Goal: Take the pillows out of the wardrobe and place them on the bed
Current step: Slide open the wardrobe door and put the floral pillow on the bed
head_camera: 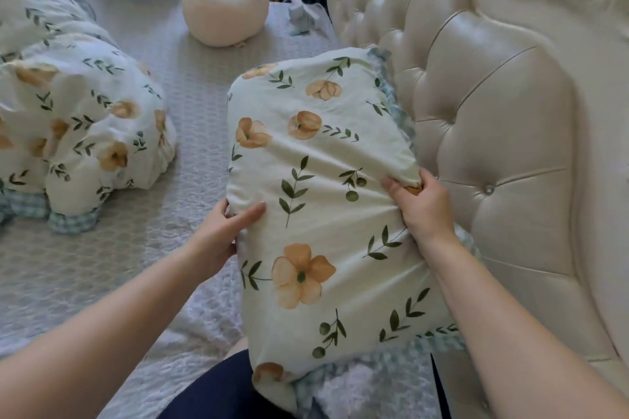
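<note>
cream floral-print pillow on grey quilted bed, beside tufted cream headboard | left hand closed on its edge | right hand pinching cover | risk: loose cover slips, pillow topples

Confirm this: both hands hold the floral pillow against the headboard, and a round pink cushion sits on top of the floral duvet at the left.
One detail is off. The head view shows the round pink cushion lying on the grey bedspread, apart from the floral duvet, not on it. The rest holds: the left hand and right hand hold the floral pillow against the headboard.
</note>
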